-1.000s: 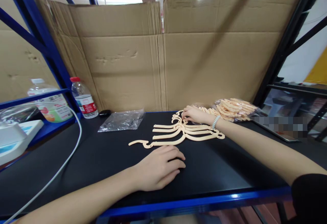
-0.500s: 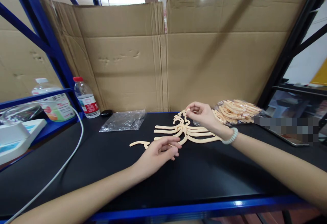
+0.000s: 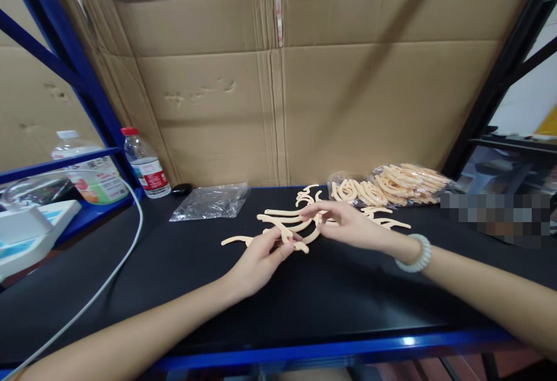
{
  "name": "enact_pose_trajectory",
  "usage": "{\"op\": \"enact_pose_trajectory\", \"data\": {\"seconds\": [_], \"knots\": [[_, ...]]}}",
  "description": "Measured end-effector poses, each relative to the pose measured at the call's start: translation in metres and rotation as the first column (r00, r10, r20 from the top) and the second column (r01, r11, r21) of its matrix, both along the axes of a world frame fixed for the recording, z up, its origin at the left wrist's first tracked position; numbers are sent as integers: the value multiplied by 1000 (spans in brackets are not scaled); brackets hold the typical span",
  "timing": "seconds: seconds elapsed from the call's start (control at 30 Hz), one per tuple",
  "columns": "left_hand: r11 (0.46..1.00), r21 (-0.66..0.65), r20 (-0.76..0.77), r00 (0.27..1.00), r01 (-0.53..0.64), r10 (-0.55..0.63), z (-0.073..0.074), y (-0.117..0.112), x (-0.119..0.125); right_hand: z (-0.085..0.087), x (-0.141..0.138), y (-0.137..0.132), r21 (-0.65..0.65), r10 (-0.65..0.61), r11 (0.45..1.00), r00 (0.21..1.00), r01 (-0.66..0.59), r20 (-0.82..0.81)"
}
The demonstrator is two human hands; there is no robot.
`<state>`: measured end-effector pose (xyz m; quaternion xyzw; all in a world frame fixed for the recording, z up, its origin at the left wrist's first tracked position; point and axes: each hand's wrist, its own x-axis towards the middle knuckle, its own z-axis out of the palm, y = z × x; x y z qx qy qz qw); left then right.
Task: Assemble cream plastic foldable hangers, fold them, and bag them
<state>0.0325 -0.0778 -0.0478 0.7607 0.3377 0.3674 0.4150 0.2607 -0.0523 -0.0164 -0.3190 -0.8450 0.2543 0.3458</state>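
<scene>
1. At nine to ten o'clock from the left hand, with twelve pointing away from the person, a white cable (image 3: 141, 217) loops over the worktop (image 3: 348, 305); a wide sweep of the left forearm could snag it.
2. At eleven o'clock lies a clear plastic bag (image 3: 209, 202), flat and light, so a brushing sleeve or piece could drag it along.
3. Nearer, at ten to eleven, a loose piece (image 3: 235, 239) pokes out from behind the hand and could be nudged aside unnoticed.
4. The left hand (image 3: 256, 262) pinches a pale piece (image 3: 275, 222) between thumb and fingers; it is slim and tilted, so a weak grip could let it twist or drop.
5. At one o'clock, just beyond, lies a row of hangers (image 3: 281, 213); low fingers could knock it crooked.
6. The right hand (image 3: 348, 227), at two, has half-curled fingers; blur hides whether they hold anything. Pushing hard from here could jolt the held piece loose.
7. Further right, between two and three, loose hanger ends (image 3: 395, 223) lie near that wrist and could catch it.
8. At two, behind them, the filled bag (image 3: 409, 184) could slide if bumped.
</scene>
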Motion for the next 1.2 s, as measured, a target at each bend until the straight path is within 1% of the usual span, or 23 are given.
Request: {"op": "enact_pose_trajectory", "data": {"seconds": [0.03, 0.07, 0.1, 0.17, 0.27, 0.37, 0.5, 0.63, 0.73, 0.83, 0.87, 0.97, 1.07, 1.13, 1.2], "knots": [[996, 86, -88, 996, 33, -26, 0, -2, 0, 0, 10, 8, 48, -64, 997, 996, 61, 57], [987, 144, -160, 986, 70, -47, 0, -4, 0, -2, 20, 14, 112, -137, 986, 983, 123, 125], [979, 179, -215, 975, 102, -62, 1, -6, 1, -5, 29, 20, 171, -200, 971, 961, 168, 189], [968, 201, -293, 953, 147, -84, 2, -10, 2, -14, 41, 29, 257, -280, 943, 919, 210, 279], [964, 200, -372, 923, 177, -93, 4, -14, 3, -31, 46, 32, 289, -312, 931, 895, 222, 318], [968, 173, -388, 916, 182, -103, 8, -14, 2, -40, 42, 33, 308, -335, 920, 892, 241, 302], [978, 144, -321, 942, 150, -97, 9, -16, 1, -37, 38, 36, 354, -378, 890, 898, 287, 224], [978, 134, -291, 950, 157, -112, 8, -16, 2, -26, 42, 38, 350, -453, 854, 881, 385, 137], [978, 131, -263, 957, 160, -121, 6, -17, 2, -17, 51, 40, 369, -501, 815, 863, 448, 60], [988, 111, -173, 981, 105, -85, 5, -15, 2, -6, 60, 40, 390, -525, 773, 850, 500, -48], [993, 94, -120, 991, 72, -61, 5, -14, 3, -3, 61, 39, 390, -519, 769, 851, 506, -82], [1000, 8, 102, 995, -4, 3, 6, -8, 3, 1, 63, 31, 379, -480, 785, 868, 490, -128], [997, -72, 300, 953, -25, 45, 9, -2, 2, -3, 61, 16, 381, -453, 806, 887, 452, -94], [992, -111, 364, 927, -58, 94, 12, 1, 0, -8, 61, 7, 378, -430, 822, 899, 426, -79], [982, -147, 403, 899, -119, 169, 14, 2, -1, -13, 61, 1, 378, -408, 832, 909, 407, -82]]}}
